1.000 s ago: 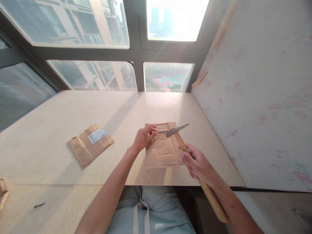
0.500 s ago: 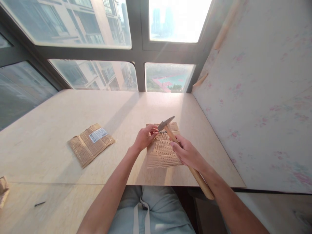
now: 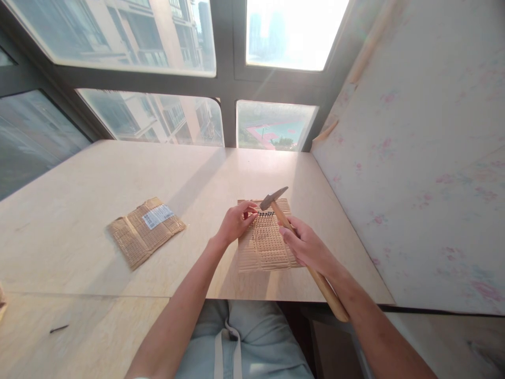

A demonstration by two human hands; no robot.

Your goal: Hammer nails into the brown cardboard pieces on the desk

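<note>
A hammer (image 3: 281, 215) with a wooden handle and dark metal head is in my right hand (image 3: 305, 243), fingers closed round the handle. Its head hangs just right of my left fingertips, above the far part of a corrugated cardboard piece (image 3: 272, 258) full of small holes. A row of several dark nails (image 3: 266, 214) stands in this cardboard near its far edge. At the left end of that row my left hand (image 3: 235, 223) has its thumb and fingers pinched on a nail, mostly hidden by the fingertips.
A folded brown cardboard packet (image 3: 142, 237) with a white label lies on the wooden tabletop (image 3: 165, 168) to the left. One loose nail (image 3: 59, 329) lies near the left front. A floral wall (image 3: 414, 158) borders the right side, window frames (image 3: 226, 89) the back.
The hammer and my right hand have moved slightly right, so the head has come away from my left fingertips. My left hand keeps its place at the row. The view has shifted a little.
</note>
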